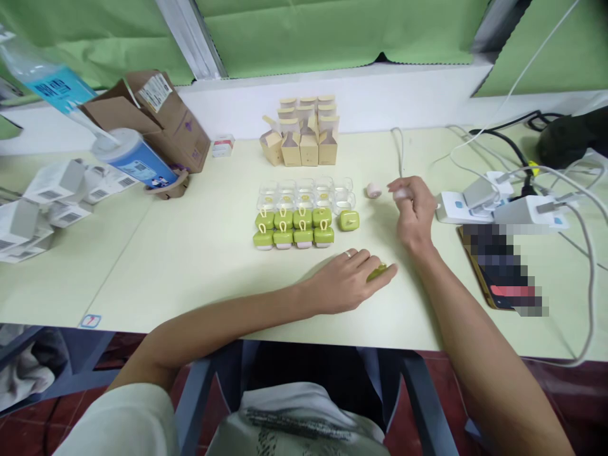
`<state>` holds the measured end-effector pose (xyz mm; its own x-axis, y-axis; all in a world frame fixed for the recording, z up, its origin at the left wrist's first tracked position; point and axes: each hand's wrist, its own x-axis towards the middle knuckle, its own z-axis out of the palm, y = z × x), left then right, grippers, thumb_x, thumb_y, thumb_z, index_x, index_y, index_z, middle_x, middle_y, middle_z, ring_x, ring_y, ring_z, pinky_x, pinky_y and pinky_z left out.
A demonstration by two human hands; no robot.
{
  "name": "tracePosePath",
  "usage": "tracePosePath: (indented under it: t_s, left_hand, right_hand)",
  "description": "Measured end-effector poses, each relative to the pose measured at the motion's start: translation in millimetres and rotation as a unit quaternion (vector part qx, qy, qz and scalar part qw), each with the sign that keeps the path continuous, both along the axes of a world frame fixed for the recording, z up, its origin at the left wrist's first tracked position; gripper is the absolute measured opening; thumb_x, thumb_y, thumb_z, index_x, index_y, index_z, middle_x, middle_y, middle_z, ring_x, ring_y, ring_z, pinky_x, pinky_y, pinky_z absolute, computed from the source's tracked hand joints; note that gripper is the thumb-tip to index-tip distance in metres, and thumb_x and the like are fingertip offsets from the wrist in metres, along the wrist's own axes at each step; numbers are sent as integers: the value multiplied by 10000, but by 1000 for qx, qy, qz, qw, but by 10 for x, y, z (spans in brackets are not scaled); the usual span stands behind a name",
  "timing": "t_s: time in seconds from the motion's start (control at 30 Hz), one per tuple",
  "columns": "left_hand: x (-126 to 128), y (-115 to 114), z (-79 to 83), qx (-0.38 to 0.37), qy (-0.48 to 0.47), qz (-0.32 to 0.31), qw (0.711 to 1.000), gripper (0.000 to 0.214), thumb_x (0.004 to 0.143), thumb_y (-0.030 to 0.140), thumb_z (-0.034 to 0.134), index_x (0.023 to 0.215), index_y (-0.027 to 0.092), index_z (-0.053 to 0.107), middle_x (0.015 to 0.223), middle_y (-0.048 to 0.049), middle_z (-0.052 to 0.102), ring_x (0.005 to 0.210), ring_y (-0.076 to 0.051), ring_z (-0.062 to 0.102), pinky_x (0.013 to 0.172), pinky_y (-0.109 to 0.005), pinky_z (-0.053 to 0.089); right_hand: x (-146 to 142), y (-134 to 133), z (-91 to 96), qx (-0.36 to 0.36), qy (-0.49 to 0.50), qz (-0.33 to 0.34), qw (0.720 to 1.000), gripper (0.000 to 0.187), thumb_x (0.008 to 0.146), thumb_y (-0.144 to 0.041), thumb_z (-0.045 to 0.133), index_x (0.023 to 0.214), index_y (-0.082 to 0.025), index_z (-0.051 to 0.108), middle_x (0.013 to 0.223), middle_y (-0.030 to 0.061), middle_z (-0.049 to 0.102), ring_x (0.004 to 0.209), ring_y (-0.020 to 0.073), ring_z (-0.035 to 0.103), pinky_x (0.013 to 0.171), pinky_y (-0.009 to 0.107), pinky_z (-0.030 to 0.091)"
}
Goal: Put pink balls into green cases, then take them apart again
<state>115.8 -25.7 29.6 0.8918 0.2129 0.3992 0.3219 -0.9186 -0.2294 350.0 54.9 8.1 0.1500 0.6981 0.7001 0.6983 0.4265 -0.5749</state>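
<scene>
My left hand is low over the table, its fingers curled around a small green case that they partly hide. Further right, my right hand pinches a small pale pinkish piece, whose kind I cannot make out. A similar pale pink piece lies on the table just left of those fingertips. Two rows of glossy green cases, most with cream loops on top, stand beyond my left hand. One more green case sits apart at their right end. Clear plastic shells line up behind them.
Open tan cartons stand near the wall. On the left are a brown cardboard box, a blue-and-white canister and several white boxes. Chargers with cables and a phone occupy the right side.
</scene>
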Motion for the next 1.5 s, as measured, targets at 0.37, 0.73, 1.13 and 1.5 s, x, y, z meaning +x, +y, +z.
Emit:
tracePosePath:
  t_s: [0.37,0.73,1.13,1.5]
  left_hand:
    - [-1047,379,-50,-538,-355,-114,756,382,930,408,925,1261,255,810,1401,-146,732,1227,-236,789,990,-361,710]
    - [-1221,451,-31,-669,-482,-56,563,625,823,675,945,1198,220,738,1187,-111,850,1020,-253,854,763,-354,742]
    - [-1127,295,-164,-548,-500,-41,669,653,659,561,1072,1184,266,820,1046,-30,799,906,-165,786,739,-254,645]
    - [-1123,297,-215,-567,-490,-47,661,681,663,505,1082,1266,314,830,1131,-38,774,887,-167,781,671,-256,627]
  right_hand:
    - [-447,-345,132,7,-379,83,922,320,1028,-225,614,1262,-234,831,1071,115,727,934,244,663,604,332,354]
    - [-642,-541,248,-8,-75,152,985,369,1096,-349,550,1382,-335,782,1208,91,673,995,251,703,781,426,605]
    - [-1120,-817,291,-156,277,361,876,268,1026,-402,821,1289,-359,792,1382,53,761,1157,254,796,869,426,746]
    - [-1162,-818,259,-139,201,352,903,269,1037,-451,815,1244,-282,785,1238,85,788,1134,238,781,963,416,690]
